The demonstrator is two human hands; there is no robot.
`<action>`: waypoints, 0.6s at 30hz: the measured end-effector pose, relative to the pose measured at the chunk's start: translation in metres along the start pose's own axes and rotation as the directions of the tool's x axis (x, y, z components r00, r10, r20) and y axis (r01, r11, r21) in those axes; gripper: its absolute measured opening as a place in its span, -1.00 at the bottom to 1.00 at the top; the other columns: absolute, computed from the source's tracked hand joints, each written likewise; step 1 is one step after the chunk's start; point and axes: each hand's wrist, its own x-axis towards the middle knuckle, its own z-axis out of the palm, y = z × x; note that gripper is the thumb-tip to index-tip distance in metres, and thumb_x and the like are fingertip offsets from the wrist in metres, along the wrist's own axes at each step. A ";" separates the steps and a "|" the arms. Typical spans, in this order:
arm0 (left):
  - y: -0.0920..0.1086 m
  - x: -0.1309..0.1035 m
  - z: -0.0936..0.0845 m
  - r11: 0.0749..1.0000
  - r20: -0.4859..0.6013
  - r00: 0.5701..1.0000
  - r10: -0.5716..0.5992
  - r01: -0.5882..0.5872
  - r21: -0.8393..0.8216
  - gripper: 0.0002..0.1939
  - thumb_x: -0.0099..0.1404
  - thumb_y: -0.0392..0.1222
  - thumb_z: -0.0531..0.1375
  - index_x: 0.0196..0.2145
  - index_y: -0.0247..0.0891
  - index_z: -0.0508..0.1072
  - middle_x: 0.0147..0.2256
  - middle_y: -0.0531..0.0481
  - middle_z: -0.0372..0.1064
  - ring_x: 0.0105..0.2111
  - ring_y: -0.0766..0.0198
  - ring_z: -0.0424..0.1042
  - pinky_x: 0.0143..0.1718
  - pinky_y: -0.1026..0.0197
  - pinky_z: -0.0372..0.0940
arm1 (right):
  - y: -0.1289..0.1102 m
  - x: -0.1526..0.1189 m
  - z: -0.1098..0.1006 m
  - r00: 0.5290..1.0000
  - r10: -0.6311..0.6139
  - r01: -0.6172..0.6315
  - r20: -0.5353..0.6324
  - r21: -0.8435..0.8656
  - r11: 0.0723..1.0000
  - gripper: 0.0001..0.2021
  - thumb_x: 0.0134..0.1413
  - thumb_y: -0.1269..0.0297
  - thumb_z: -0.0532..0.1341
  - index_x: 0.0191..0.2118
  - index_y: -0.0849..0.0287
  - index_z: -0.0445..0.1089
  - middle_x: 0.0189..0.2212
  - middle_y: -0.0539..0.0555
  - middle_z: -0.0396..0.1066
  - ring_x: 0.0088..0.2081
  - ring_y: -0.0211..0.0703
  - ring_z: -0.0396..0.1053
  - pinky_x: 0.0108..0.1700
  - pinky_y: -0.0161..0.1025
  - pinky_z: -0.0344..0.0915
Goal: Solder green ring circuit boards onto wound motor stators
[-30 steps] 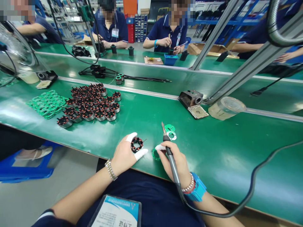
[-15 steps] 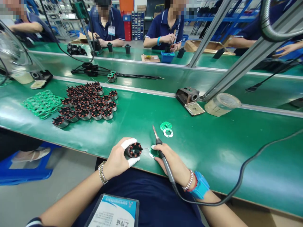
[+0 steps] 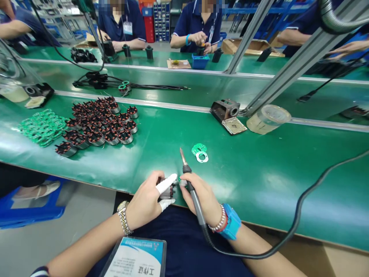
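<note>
Fingers curled around its sides, the left hand point(image 3: 145, 200) grips a copper-wound motor core point(image 3: 167, 191), partly masked by white finger covers point(image 3: 166, 184), low over the bench edge. Just beside it, the closed right hand point(image 3: 204, 198) holds a soldering iron point(image 3: 195, 202), tip pointing up and away; a green board point(image 3: 179, 179) at its fingertips is almost entirely hidden, its contact with the core unclear. Beyond lie two ring-shaped boards point(image 3: 200, 152) and, left, massed cores point(image 3: 96, 121). Co-workers opposite are cut off by the top edge.
</note>
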 end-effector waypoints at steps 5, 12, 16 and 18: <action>-0.004 0.002 0.001 0.999 -0.019 1.000 0.013 -0.014 -0.044 -0.48 0.09 -0.25 0.19 0.01 -0.22 0.14 -0.16 -0.12 0.21 -0.20 0.17 0.32 -0.18 0.15 0.31 | 0.010 -0.004 -0.023 0.998 0.055 -0.055 -0.032 -0.024 0.998 -0.91 0.05 0.41 0.10 -0.28 0.15 0.27 -0.48 0.02 0.36 -0.45 -0.27 0.35 -0.36 -0.36 0.31; -0.009 0.001 0.009 0.998 -0.095 0.996 0.003 -0.010 -0.066 -0.56 0.06 -0.27 0.22 -0.11 -0.21 0.17 -0.18 -0.11 0.21 -0.20 0.18 0.32 -0.19 0.14 0.31 | 0.029 -0.011 -0.057 1.000 0.006 -0.007 0.011 0.104 0.995 -0.82 0.06 0.29 0.13 -0.19 0.13 0.37 -0.44 0.05 0.44 -0.44 -0.23 0.39 -0.40 -0.31 0.33; -0.007 0.003 0.010 0.997 -0.091 0.996 0.016 -0.023 -0.077 -0.59 0.05 -0.29 0.22 -0.12 -0.22 0.20 -0.19 -0.09 0.20 -0.23 0.21 0.33 -0.22 0.17 0.31 | 0.032 -0.010 -0.058 0.994 0.109 -0.112 0.031 0.136 0.984 -0.87 0.04 0.32 0.13 -0.30 0.11 0.42 -0.45 0.04 0.46 -0.40 -0.20 0.41 -0.34 -0.28 0.35; -0.007 0.004 0.010 0.996 -0.086 0.996 0.015 -0.022 -0.083 -0.58 0.04 -0.30 0.22 -0.13 -0.22 0.22 -0.20 -0.08 0.19 -0.25 0.23 0.33 -0.24 0.18 0.31 | 0.032 -0.009 -0.058 0.988 0.144 -0.153 0.064 0.163 0.975 -0.88 0.03 0.32 0.13 -0.34 0.11 0.42 -0.46 0.02 0.46 -0.42 -0.21 0.41 -0.35 -0.28 0.35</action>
